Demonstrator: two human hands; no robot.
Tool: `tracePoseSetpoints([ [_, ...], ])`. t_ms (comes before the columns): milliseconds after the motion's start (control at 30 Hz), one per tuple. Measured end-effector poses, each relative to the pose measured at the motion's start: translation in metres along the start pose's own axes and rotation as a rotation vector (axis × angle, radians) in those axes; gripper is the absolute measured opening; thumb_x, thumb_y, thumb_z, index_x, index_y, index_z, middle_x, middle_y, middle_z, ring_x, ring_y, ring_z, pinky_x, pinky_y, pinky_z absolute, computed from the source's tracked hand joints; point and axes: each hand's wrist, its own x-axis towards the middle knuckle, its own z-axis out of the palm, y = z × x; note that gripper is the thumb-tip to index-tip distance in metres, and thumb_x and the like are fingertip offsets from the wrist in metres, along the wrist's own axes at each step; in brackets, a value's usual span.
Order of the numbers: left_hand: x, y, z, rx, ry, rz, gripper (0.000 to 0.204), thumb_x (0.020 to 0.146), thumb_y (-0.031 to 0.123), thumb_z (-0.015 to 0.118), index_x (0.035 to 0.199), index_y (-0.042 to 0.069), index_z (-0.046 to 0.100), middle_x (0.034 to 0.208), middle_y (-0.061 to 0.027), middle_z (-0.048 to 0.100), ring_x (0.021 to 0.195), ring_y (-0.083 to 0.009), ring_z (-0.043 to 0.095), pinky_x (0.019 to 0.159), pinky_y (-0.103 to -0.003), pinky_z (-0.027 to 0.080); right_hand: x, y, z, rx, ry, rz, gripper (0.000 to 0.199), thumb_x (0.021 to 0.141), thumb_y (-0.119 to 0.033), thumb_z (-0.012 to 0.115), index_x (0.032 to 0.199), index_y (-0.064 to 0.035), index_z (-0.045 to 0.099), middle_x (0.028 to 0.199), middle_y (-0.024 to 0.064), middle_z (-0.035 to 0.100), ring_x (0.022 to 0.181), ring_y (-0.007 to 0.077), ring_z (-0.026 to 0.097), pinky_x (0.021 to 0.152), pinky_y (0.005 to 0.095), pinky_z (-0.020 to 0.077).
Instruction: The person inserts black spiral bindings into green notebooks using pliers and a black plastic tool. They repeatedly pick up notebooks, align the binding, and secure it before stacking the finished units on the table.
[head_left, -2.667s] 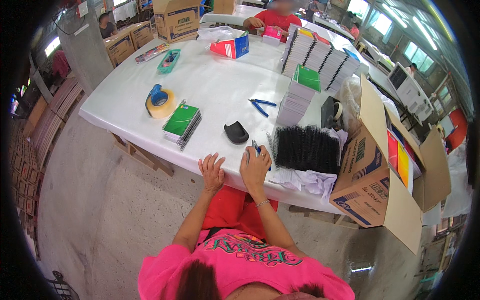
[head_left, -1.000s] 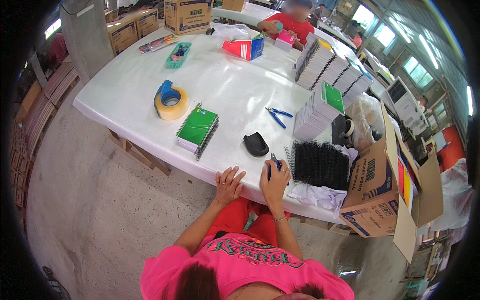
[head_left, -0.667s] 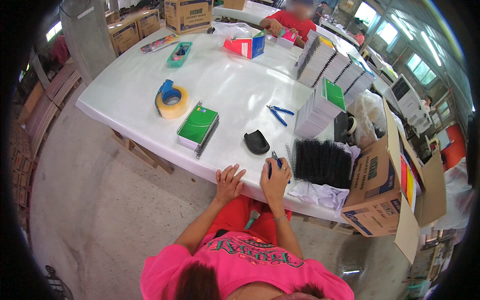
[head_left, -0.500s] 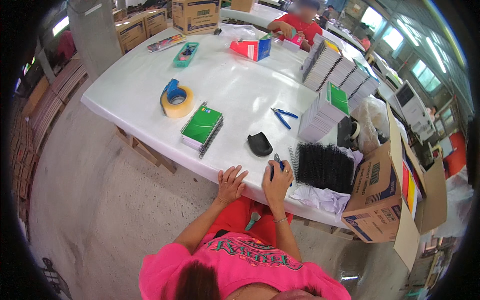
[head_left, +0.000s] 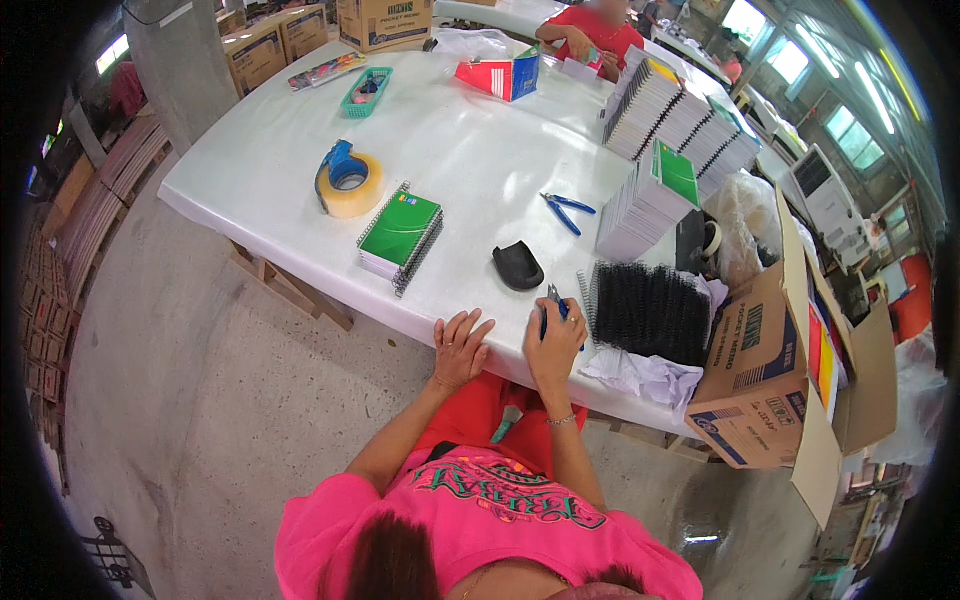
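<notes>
My left hand (head_left: 461,348) lies on the table's near edge, fingers stretched out and holding nothing. In my right hand (head_left: 556,347) is a pair of blue-handled side cutters (head_left: 553,297), its metal jaws pointing away from me; the palm hides most of its handles. Just beyond them lies a curved black piece (head_left: 518,266). Black spiral binding coils (head_left: 650,313) form a dense bundle to the right of the right hand. A small stack of green-covered spiral notebooks (head_left: 402,228) sits farther left. Another blue-handled pair of cutters (head_left: 568,212) rests with its handles spread.
A blue tape dispenser (head_left: 347,180) stands on the white table (head_left: 250,170). Tall notebook stacks (head_left: 645,205) rise at the right, beside an open cardboard box (head_left: 750,370). White cloth (head_left: 645,375) hangs near the edge. Across the table, a person in red (head_left: 600,40) handles something.
The view has tilted slightly, so the table's things appear a little higher. My hands keep their places, the right still gripping the side cutters. The person across has shifted their hands.
</notes>
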Motion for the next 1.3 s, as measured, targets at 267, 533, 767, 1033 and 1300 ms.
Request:
tracePoseSetpoints([
  [267, -0.008, -0.002, 0.004, 0.023, 0.022, 0.006, 0.042, 0.100, 0.034, 0.043, 0.138, 0.020, 0.056, 0.147, -0.0053, 0.046, 0.138, -0.0244, 0.035, 0.120, -0.049, 0.008, 0.102, -0.088, -0.101, 0.392, 0.279, -0.148, 0.056, 0.091, -0.021, 0.065, 0.140, -0.0025, 0.046, 0.140, 0.0242, 0.046, 0.130, 0.0414, 0.042, 0.109, 0.0550, 0.0281],
  [533, -0.024, -0.015, 0.023, -0.175, -0.088, -0.056, 0.047, 0.098, 0.036, 0.050, 0.140, 0.015, 0.051, 0.145, -0.0112, 0.047, 0.141, -0.0259, 0.034, 0.118, -0.049, 0.014, 0.119, -0.166, -0.122, 0.553, 0.200, -0.802, 0.047, 0.085, -0.007, 0.068, 0.130, -0.0085, 0.056, 0.129, 0.0162, 0.056, 0.120, 0.0332, 0.052, 0.108, 0.0447, 0.0351],
  [767, -0.015, -0.014, 0.008, 0.012, 0.006, 0.028, 0.050, 0.095, 0.037, 0.055, 0.138, 0.011, 0.050, 0.140, -0.0148, 0.049, 0.139, -0.0285, 0.037, 0.116, -0.049, 0.019, 0.041, -0.095, -0.067, 0.662, -0.470, -0.476, 0.026, 0.090, -0.010, 0.065, 0.116, -0.0096, 0.067, 0.114, 0.0115, 0.063, 0.108, 0.0312, 0.058, 0.096, 0.0424, 0.0427],
  [1033, 0.088, 0.034, -0.052, -0.231, -0.338, -0.354, 0.074, 0.083, 0.057, 0.068, 0.141, 0.015, 0.047, 0.144, -0.0175, 0.044, 0.131, -0.0357, 0.043, 0.106, -0.053, 0.029, 0.018, 0.032, -0.096, 0.774, -0.520, 0.103, 0.016, 0.094, -0.012, 0.065, 0.103, -0.0012, 0.072, 0.099, 0.0062, 0.070, 0.092, 0.0133, 0.063, 0.085, 0.0287, 0.0487],
  [1300, 0.120, 0.035, 0.001, -0.137, -0.433, -0.128, 0.118, 0.068, 0.080, 0.066, 0.159, 0.023, 0.018, 0.161, -0.0319, -0.001, 0.146, -0.0502, 0.017, 0.113, -0.068, 0.013, 0.142, 0.067, -0.152, 0.712, -0.067, 0.176, 0.021, 0.099, -0.016, 0.060, 0.111, -0.0009, 0.068, 0.102, 0.0010, 0.064, 0.093, 0.0097, 0.058, 0.088, 0.0249, 0.0457],
])
